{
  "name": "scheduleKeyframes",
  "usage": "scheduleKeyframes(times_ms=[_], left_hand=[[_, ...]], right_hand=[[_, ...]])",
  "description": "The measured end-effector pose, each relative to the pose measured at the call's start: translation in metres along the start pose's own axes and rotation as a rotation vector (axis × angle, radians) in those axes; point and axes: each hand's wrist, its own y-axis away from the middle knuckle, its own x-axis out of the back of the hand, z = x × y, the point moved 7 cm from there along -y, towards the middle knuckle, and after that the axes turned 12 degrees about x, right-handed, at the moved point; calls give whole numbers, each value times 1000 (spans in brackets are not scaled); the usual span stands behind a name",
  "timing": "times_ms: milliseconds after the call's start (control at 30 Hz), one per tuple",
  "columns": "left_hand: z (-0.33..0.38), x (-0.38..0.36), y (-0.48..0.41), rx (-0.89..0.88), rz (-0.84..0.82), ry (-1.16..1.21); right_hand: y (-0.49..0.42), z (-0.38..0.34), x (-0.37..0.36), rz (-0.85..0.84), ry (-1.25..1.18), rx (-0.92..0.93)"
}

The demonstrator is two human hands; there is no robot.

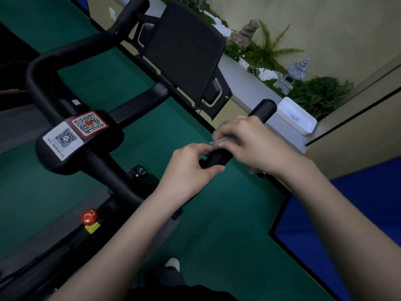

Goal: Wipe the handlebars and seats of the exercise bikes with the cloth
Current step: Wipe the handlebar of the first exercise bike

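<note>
- My right hand point(249, 144) was clamped around the grey cloth point(225, 141), wrapping it on the right handlebar point(217, 158) between its 2 bare ends.
- My left hand point(191, 168) pinched the cloth's near edge at the bar's near end.
- I judged 1 grip underway. The left loop point(43, 68) and the seat, which was out of view, seemed left to do.
- Open green floor point(134, 131) lay beneath the bar. The screen point(184, 48) and white box point(297, 118) sat near its far tip.

Console point(184, 51) beyond bar point(217, 158), floor point(217, 213) beneath.
</note>
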Motion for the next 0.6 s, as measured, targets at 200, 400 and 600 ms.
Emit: scheduleKeyframes(times_ms=[200,400,600], left_hand=[[-6,-1,-1,43,17,53],[-9,-3,-1,50,3,74],[-10,-3,-3,79,-19,79]], right_hand=[[-13,4,10,-1,154,-72],[-15,-5,-5,-12,114,-120],[-23,2,0,-37,198,-112]])
